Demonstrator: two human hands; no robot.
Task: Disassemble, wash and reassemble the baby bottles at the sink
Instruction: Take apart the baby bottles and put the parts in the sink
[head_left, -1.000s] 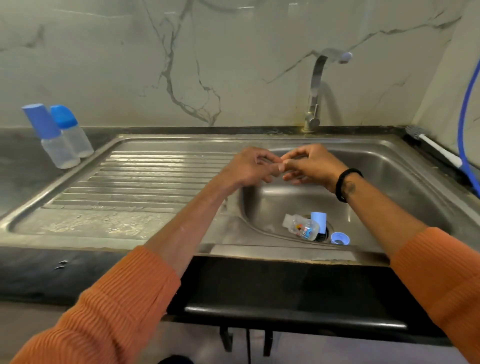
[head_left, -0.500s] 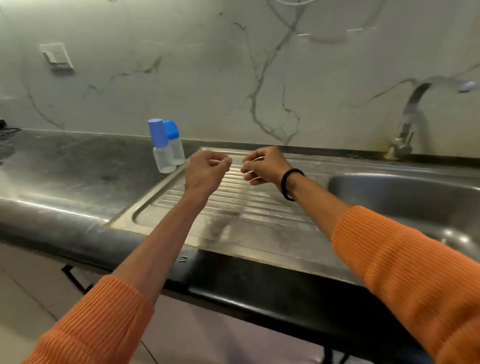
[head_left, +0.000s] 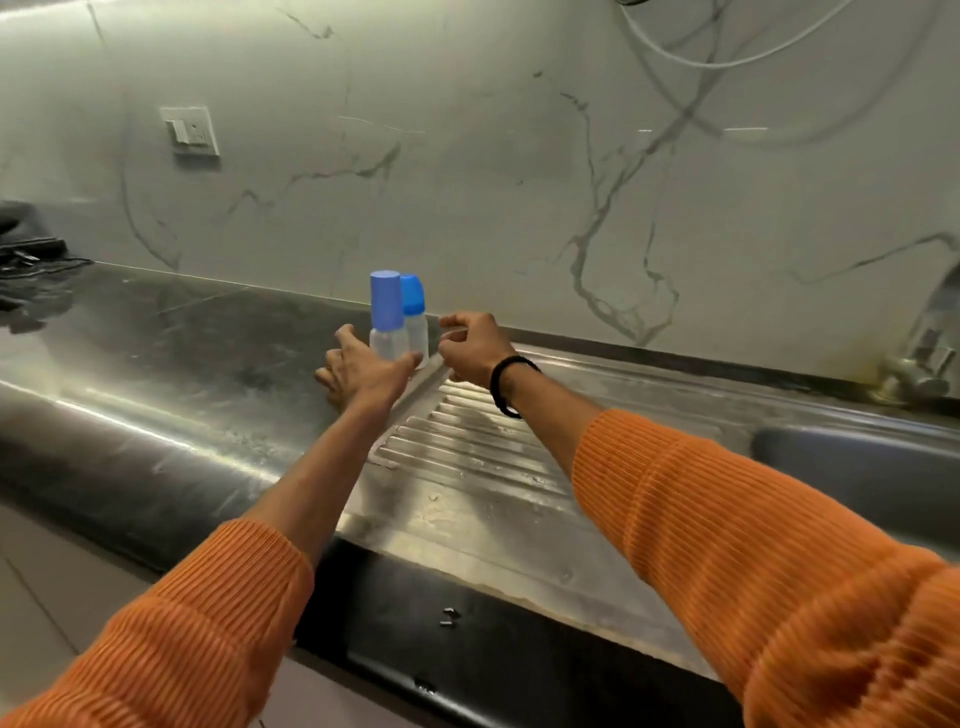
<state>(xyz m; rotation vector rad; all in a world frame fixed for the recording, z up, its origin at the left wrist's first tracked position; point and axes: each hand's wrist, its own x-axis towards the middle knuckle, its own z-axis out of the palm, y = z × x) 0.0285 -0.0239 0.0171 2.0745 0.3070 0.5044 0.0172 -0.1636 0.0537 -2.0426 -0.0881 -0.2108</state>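
Two small clear baby bottles stand upright side by side on the counter by the drainboard's far left corner. The front bottle (head_left: 385, 301) has a tall periwinkle cap; the rear bottle (head_left: 414, 299) has a blue cap. My left hand (head_left: 363, 370) reaches the front bottle's base with fingers spread on its left and thumb on its right, hiding its lower part; I cannot tell whether it touches. My right hand (head_left: 472, 349), with a black wristband, hovers just right of the rear bottle, fingers loosely curled, nothing visible in it.
The ribbed steel drainboard (head_left: 467, 452) lies under my right forearm. The sink basin (head_left: 857, 467) and the tap (head_left: 917, 358) are at the far right. A dark shiny counter (head_left: 156, 358) stretches left, with dark cables (head_left: 26, 254) at its far end. The marble wall carries a switch (head_left: 189, 131).
My view has swung left from the sink basin to the counter. Both hands left the basin, crossed the drainboard and now flank the two capped bottles; the left hand has opened.
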